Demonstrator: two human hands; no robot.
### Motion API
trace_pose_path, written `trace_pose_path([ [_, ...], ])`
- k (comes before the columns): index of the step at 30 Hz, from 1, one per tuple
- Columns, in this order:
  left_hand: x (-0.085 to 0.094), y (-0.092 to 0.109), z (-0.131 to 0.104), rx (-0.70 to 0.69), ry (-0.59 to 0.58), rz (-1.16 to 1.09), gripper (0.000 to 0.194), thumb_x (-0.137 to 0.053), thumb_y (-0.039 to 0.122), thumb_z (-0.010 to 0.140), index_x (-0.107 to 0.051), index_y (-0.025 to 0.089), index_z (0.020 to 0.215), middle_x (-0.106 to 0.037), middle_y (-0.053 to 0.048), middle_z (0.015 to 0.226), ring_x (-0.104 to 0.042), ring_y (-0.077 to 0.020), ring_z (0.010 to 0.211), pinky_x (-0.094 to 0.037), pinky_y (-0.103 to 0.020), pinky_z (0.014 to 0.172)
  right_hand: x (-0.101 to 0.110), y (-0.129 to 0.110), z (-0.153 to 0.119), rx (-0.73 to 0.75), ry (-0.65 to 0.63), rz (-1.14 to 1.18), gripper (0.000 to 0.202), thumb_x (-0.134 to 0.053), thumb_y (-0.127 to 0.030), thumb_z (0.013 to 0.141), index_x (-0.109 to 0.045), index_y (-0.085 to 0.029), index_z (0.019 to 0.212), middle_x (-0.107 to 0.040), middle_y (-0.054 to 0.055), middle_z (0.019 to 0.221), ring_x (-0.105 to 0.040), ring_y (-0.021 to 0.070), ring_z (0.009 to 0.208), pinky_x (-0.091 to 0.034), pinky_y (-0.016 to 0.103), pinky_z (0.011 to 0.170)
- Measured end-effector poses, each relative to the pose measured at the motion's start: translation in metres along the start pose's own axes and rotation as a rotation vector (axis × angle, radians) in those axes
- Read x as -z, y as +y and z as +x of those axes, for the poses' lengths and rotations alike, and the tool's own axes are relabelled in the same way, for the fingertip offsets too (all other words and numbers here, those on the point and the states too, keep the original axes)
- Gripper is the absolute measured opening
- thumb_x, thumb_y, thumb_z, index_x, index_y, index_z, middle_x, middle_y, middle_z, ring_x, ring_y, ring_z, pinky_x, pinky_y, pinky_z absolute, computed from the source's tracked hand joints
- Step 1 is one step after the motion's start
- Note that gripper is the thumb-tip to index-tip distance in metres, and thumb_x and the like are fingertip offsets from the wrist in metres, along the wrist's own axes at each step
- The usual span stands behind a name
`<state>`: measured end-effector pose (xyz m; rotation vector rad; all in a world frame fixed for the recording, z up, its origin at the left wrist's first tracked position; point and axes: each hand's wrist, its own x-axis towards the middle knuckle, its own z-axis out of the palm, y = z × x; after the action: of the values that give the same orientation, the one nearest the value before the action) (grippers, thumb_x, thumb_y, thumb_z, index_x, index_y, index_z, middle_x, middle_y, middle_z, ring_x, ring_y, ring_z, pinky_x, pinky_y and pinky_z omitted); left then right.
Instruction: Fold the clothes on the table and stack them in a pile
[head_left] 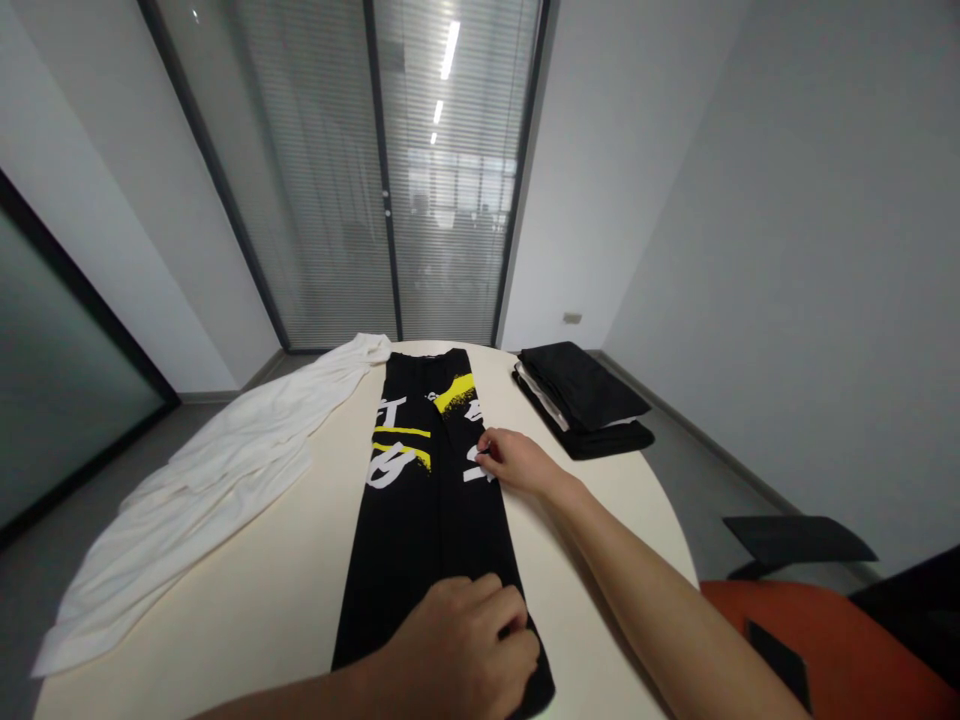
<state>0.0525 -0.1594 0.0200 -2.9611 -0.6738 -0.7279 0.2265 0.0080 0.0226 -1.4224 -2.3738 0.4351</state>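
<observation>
A black garment with white lettering and yellow marks lies lengthwise on the cream table, flat and narrow. Over its near end is my left hand, fingers curled; what they grip, if anything, is hidden. My right hand touches the right edge beside the white lettering, thumb and fingertips pinched on the black cloth.
A long white garment lies along the table's left side, hanging past its edge. Dark folded clothes are stacked at the back right. An orange chair with a black armrest stands at the right. Glass panels rise behind the table.
</observation>
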Motion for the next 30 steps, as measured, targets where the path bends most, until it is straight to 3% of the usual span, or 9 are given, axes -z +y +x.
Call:
trace_pose_path([
  [6, 0.016, -0.006, 0.000, -0.148, -0.121, -0.049, 0.018, -0.064, 0.033, 0.091, -0.054, 0.021, 0.080, -0.063, 0.003, 0.081, -0.053, -0.0129, 0.065, -0.032, -0.031, 0.049, -0.001, 0.004, 0.001, 0.005, -0.003, 0.015, 0.012, -0.062, -0.027, 0.089, -0.066, -0.019, 0.097, -0.066, 0.002, 0.083, -0.056, 0.0137, 0.071, -0.034, 0.024, 0.064],
  [12, 0.008, -0.003, -0.001, -0.213, -0.209, -0.021, 0.007, -0.060, 0.030, 0.096, -0.059, 0.024, 0.093, -0.063, 0.003, 0.076, -0.052, -0.0145, 0.062, -0.031, -0.031, 0.045, -0.001, 0.007, 0.001, 0.004, -0.009, 0.033, 0.013, -0.062, -0.028, 0.090, -0.066, -0.019, 0.098, -0.066, 0.002, 0.083, -0.056, 0.0136, 0.070, -0.035, 0.024, 0.064],
  [16, 0.014, -0.007, -0.003, -0.263, -0.226, -0.269, 0.010, -0.063, 0.030, 0.095, -0.062, 0.024, 0.103, -0.070, 0.005, 0.090, -0.059, -0.0112, 0.069, -0.041, -0.026, 0.052, 0.002, 0.006, 0.000, -0.001, 0.001, 0.023, 0.012, -0.062, -0.029, 0.090, -0.066, -0.020, 0.098, -0.065, 0.001, 0.082, -0.056, 0.0138, 0.071, -0.036, 0.024, 0.065],
  [19, 0.031, -0.020, -0.004, -0.167, -0.185, -0.474, 0.005, -0.060, 0.024, 0.095, -0.063, 0.022, 0.099, -0.071, 0.004, 0.087, -0.064, -0.0082, 0.071, -0.044, -0.021, 0.060, 0.006, 0.000, -0.001, 0.025, 0.075, -0.033, 0.010, -0.063, -0.027, 0.090, -0.067, -0.020, 0.095, -0.064, 0.003, 0.088, -0.057, 0.0149, 0.077, -0.038, 0.025, 0.070],
  [23, 0.048, -0.055, -0.008, 0.147, -0.039, -0.302, 0.013, -0.051, 0.020, 0.094, -0.064, 0.021, 0.092, -0.068, 0.001, 0.079, -0.061, -0.0118, 0.067, -0.043, -0.025, 0.063, 0.005, -0.017, -0.002, 0.156, 0.164, -0.037, 0.012, -0.061, -0.029, 0.093, -0.068, -0.020, 0.098, -0.063, 0.005, 0.096, -0.059, 0.0172, 0.090, -0.041, 0.027, 0.081],
  [27, 0.050, -0.093, -0.017, 0.170, -0.125, -0.187, 0.014, -0.051, 0.021, 0.095, -0.065, 0.021, 0.095, -0.069, -0.001, 0.087, -0.064, -0.0148, 0.080, -0.047, -0.026, 0.072, -0.001, -0.036, -0.006, 0.335, 0.096, -0.065, 0.021, -0.055, -0.027, 0.098, -0.067, -0.022, 0.115, -0.065, 0.005, 0.103, -0.059, 0.0182, 0.097, -0.040, 0.030, 0.085],
  [30, 0.051, -0.117, -0.025, 0.255, -0.089, -0.095, 0.017, -0.049, 0.023, 0.097, -0.065, 0.021, 0.098, -0.070, -0.004, 0.096, -0.064, -0.0180, 0.093, -0.050, -0.030, 0.085, -0.007, -0.045, -0.008, 0.454, 0.003, -0.142, 0.026, -0.054, -0.023, 0.098, -0.065, -0.025, 0.122, -0.064, 0.006, 0.108, -0.057, 0.0182, 0.098, -0.038, 0.031, 0.082],
])
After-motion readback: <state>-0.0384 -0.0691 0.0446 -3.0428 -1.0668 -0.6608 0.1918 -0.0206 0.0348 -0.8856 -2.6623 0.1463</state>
